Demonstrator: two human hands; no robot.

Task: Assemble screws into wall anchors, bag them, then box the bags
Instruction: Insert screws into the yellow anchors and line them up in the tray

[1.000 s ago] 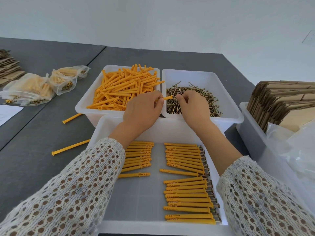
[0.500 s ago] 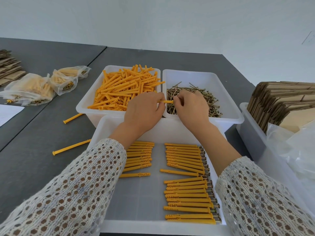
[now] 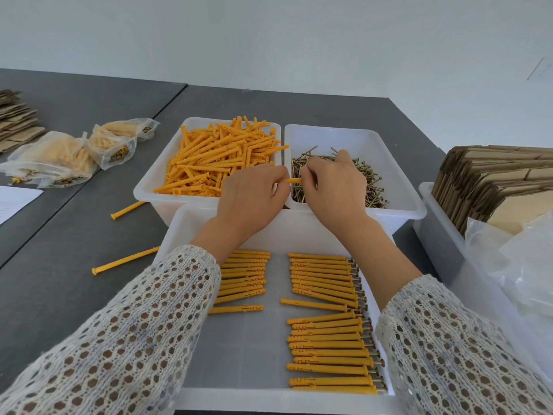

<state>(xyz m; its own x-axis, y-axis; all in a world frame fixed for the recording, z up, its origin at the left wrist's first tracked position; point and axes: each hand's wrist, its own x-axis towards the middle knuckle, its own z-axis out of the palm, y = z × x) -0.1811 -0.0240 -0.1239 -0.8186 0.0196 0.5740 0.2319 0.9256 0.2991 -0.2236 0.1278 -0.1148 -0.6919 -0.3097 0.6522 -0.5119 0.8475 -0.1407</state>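
**A:** What do you have in the head view?

**B:** I see the left hand (image 3: 254, 199) and right hand (image 3: 332, 190) meeting at centre frame, over the seam between two white bins. The left hand's fingers are curled round an orange wall anchor (image 3: 292, 180), only its tip showing between the hands. The right hand's fingers are curled at that tip; I can't tell whether they pinch a screw.

**A:** And the bins?

**B:** The anchor bin (image 3: 155, 187), left of centre, holds loose orange anchors (image 3: 221, 157). The screw bin (image 3: 398, 187) touching it on the right holds screws (image 3: 371, 187). Lower centre, a tray (image 3: 269, 401) carries two columns of assembled anchors (image 3: 326, 342), screw heads poking out at the right column's ends.

**A:** Anything else?

**B:** Two stray anchors (image 3: 125, 260) lie on the grey desk (image 3: 59, 295) at left. Filled bags (image 3: 54, 158) sit upper left beside flat cardboard (image 3: 15, 121). At right edge, a bin with folded boxes (image 3: 493, 181) and clear plastic bags (image 3: 526, 265).
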